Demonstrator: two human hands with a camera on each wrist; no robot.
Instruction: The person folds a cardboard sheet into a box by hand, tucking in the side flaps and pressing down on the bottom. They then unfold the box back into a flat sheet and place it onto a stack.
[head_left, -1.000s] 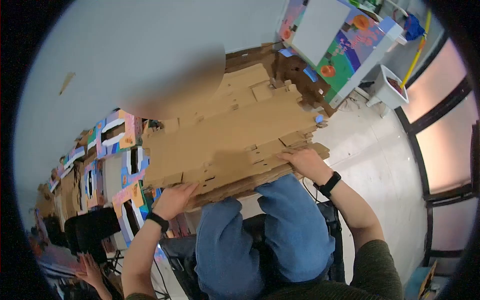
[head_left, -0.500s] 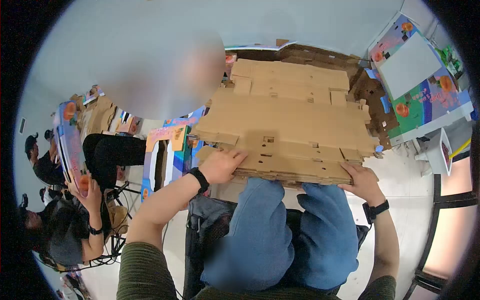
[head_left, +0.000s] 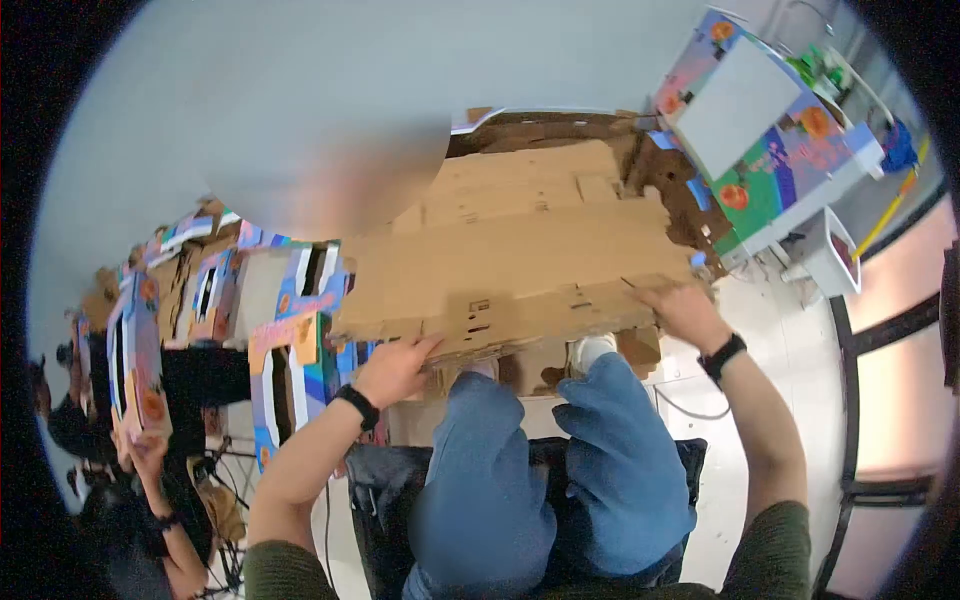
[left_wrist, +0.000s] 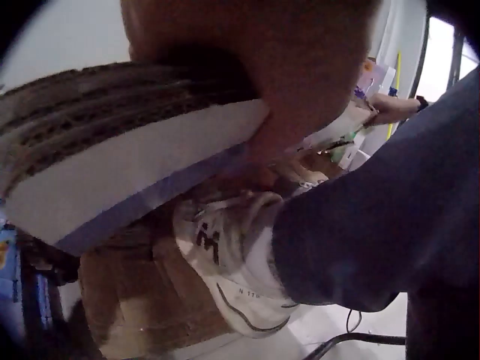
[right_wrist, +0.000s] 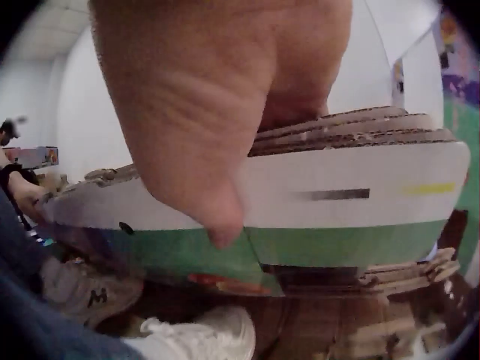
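A stack of flat cardboard sheets spans the space before my knees, plain brown side up. My left hand grips its near edge on the left, and my right hand grips that edge on the right. In the right wrist view, the thumb lies against the printed white and green underside of the sheets, with the fingers over the layered top. Several corrugated layers show in the left wrist view, their near edge raised above a white shoe. My left fingertips are hidden there.
Brown cardboard lies under my shoes. Printed boxes stand at the left, near another person holding a printed box. At the back right are a large printed panel and a white bin. A cable crosses the floor.
The head view has swung right and partly back. The sheets' near edge has moved away from my knees, and a shoe now shows beneath it. Both hands keep their grip.
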